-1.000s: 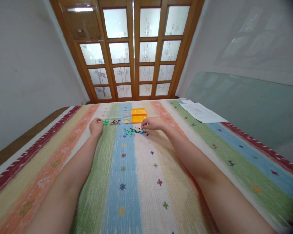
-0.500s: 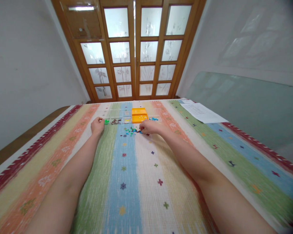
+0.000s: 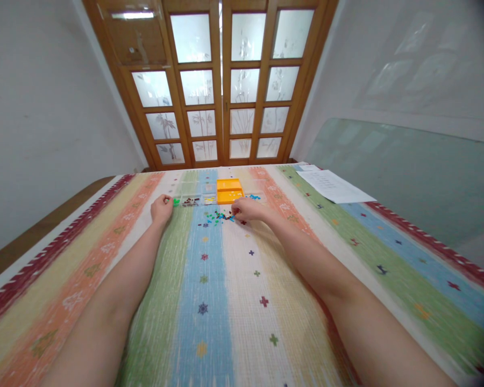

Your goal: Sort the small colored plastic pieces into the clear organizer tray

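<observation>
A small heap of tiny coloured pieces (image 3: 220, 216) lies on the striped cloth far ahead of me. My right hand (image 3: 245, 209) rests at the heap's right edge, fingers pinched down onto the pieces; what they hold is too small to make out. My left hand (image 3: 161, 208) lies curled on the cloth at the left end of a clear compartment box (image 3: 193, 200), beside its green pieces (image 3: 176, 202). An orange tray (image 3: 229, 191) stands just behind the heap.
The striped cloth (image 3: 210, 301) covers the whole table. A white sheet of paper (image 3: 334, 186) lies at the far right. Wooden glazed doors (image 3: 221, 86) stand behind the table, and a leaning glass pane (image 3: 407, 172) runs along the right wall.
My right hand has slid a little left and down onto the heap's edge, uncovering blue pieces behind it. My left hand has barely moved.
</observation>
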